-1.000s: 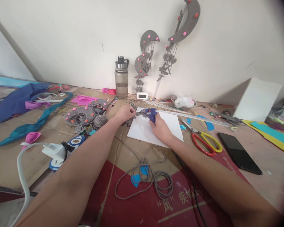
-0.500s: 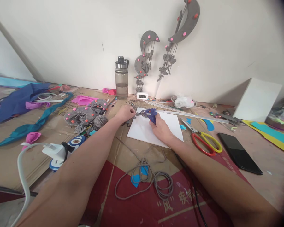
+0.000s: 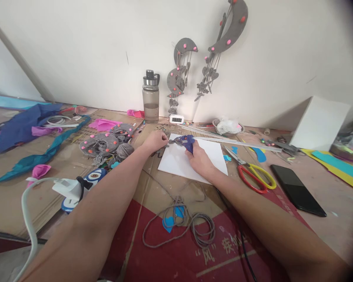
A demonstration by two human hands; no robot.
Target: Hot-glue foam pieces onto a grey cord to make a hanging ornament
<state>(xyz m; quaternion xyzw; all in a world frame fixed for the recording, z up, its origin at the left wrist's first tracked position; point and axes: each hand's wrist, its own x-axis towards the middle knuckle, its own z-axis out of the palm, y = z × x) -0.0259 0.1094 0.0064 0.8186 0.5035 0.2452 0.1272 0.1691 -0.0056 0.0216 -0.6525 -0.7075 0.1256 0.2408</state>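
My right hand [image 3: 201, 158] is wrapped around the handle of a blue hot glue gun [image 3: 188, 143], its nozzle pointing left. A clear glue stick [image 3: 238, 143] sticks out of the gun's back. At the nozzle is a small grey yarn-covered piece [image 3: 173, 141], partly hidden and too small to make out fully. My left hand [image 3: 156, 141] is closed in a pinch just left of that piece, seemingly on grey yarn at its edge. Beneath the gun lies a white board [image 3: 176, 160]. A strand of grey yarn [image 3: 157, 181] runs from under my left forearm to a loose coil [image 3: 203, 231].
Red-and-yellow scissors [image 3: 253, 176] and a black phone [image 3: 298, 190] lie at right. A water bottle [image 3: 151, 98] and small clock [image 3: 176, 119] stand by the wall. Left are grey crescents [image 3: 101, 144] and a power strip [image 3: 95, 176]. A black cord [image 3: 242, 239] trails under my right forearm.
Both hands and the glue gun keep almost the same place. The view has shifted very slightly; nothing has been picked up or let go.
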